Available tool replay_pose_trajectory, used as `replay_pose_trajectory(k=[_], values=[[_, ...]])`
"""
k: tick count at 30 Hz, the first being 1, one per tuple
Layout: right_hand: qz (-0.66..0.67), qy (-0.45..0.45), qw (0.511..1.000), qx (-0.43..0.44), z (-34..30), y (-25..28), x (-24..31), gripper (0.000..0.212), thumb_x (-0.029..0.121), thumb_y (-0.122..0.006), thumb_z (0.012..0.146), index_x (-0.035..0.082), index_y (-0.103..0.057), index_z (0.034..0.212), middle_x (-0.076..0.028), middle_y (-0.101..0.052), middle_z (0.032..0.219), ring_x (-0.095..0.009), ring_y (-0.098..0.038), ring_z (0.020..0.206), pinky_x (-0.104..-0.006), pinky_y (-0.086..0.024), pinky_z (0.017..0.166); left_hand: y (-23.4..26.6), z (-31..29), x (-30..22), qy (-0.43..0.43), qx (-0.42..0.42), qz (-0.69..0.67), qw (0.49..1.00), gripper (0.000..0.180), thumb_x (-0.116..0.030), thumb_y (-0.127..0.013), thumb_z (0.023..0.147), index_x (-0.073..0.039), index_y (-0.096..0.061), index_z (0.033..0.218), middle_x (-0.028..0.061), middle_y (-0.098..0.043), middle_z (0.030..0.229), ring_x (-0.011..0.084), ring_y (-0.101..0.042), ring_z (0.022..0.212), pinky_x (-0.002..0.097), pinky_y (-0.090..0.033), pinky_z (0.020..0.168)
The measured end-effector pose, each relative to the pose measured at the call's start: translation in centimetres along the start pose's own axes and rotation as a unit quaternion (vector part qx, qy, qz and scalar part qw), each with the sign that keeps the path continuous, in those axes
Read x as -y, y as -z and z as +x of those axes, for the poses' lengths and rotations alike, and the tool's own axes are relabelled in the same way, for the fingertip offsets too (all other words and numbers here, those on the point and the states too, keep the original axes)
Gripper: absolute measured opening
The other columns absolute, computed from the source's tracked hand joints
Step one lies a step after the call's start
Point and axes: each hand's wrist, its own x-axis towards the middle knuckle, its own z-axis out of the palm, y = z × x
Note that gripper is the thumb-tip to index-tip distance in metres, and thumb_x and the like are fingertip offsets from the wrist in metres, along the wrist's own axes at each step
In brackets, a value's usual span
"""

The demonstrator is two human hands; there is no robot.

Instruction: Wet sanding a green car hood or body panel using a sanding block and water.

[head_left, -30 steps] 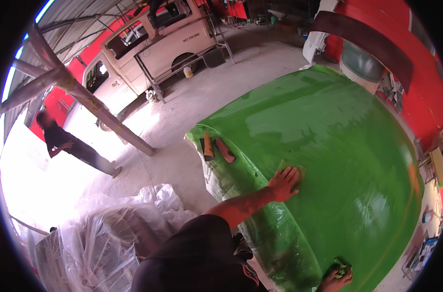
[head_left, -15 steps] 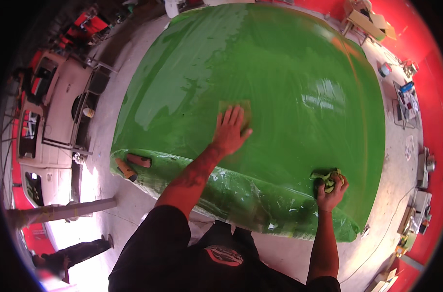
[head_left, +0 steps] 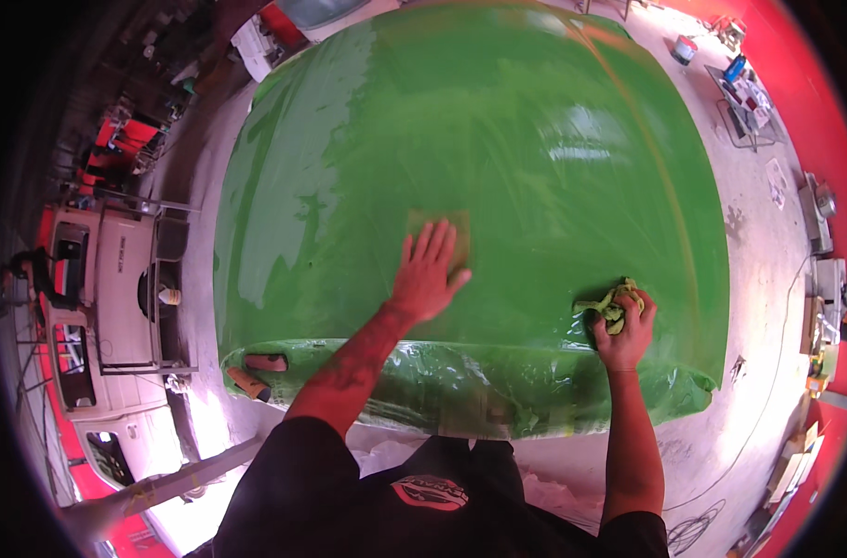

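A large, curved green painted panel [head_left: 535,214] of a vehicle spreads out in front of me, its surface wet and streaked. My left hand [head_left: 428,272] lies flat near its middle, fingers stretched out. Under those fingers is a thin, square, brownish sheet [head_left: 426,219] that looks like sandpaper; the hand covers most of it. To the right, close to the panel's near edge, my right hand [head_left: 630,333] grips a crumpled yellow-green cloth [head_left: 617,307] against the surface.
Two small sanding blocks [head_left: 266,362] rest at the panel's near left corner, by plastic film [head_left: 442,372] along the near edge. A pale vehicle body [head_left: 126,288] stands at left. On the right are a small stand with bottles [head_left: 749,102], a cable [head_left: 767,409] and boxes [head_left: 795,451].
My view has shifted. The right hand has moved the cloth farther from the near edge of the panel. The left hand stays flat on the sheet in about the same area.
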Motion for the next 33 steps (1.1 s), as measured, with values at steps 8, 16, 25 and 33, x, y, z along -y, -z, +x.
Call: replay_pose_trajectory(k=[8, 16, 25, 33], values=[[-0.012, -0.005, 1.0, 0.0, 0.0, -0.2, -0.6, 0.04, 0.023, -0.072, 0.064, 0.013, -0.059, 0.1, -0.016, -0.054, 0.116, -0.036, -0.058, 0.101, -0.0424, -0.052, 0.08, -2.1, -1.6, -5.3, -0.008, -0.045, -0.012, 0.999, 0.078, -0.049, -0.046, 0.094, -0.001, -0.021, 0.15, 0.0175, -0.016, 0.158, 0.0348, -0.012, 0.147, 0.0533, -0.01, 0.117], [-0.002, -0.012, 1.0, 0.005, 0.1, 0.2, -0.2, 0.041, 0.022, -0.074, 0.062, 0.013, -0.059, 0.1, -0.016, -0.055, 0.116, -0.035, -0.058, 0.101, -0.0414, -0.052, 0.079, -0.3, 1.5, -1.8, -0.059, -0.015, 0.003, 0.998, 0.074, -0.048, -0.044, 0.096, -0.004, -0.022, 0.15, 0.0174, -0.019, 0.157, 0.0339, -0.016, 0.146, 0.0534, -0.014, 0.116], [-0.007, -0.012, 1.0, -0.005, 0.1, 0.1, -0.5, 0.042, 0.023, -0.075, 0.06, 0.014, -0.061, 0.099, -0.015, -0.056, 0.116, -0.033, -0.059, 0.098, -0.0402, -0.053, 0.077, -1.9, 3.1, -4.2, -0.005, -0.075, -0.01, 0.997, 0.078, -0.051, -0.046, 0.094, -0.003, -0.021, 0.151, 0.0151, -0.016, 0.159, 0.0326, -0.014, 0.147, 0.0548, -0.01, 0.117], [-0.018, -0.022, 1.0, 0.006, -0.1, 0.7, -0.3, 0.043, 0.023, -0.075, 0.058, 0.015, -0.062, 0.098, -0.014, -0.057, 0.117, -0.032, -0.06, 0.098, -0.0394, -0.053, 0.076, 0.7, 4.5, -2.3, -0.048, 0.016, 0.004, 0.999, 0.077, -0.051, -0.044, 0.095, -0.004, -0.02, 0.151, 0.0161, -0.015, 0.159, 0.0326, -0.013, 0.147, 0.0515, -0.011, 0.117]])
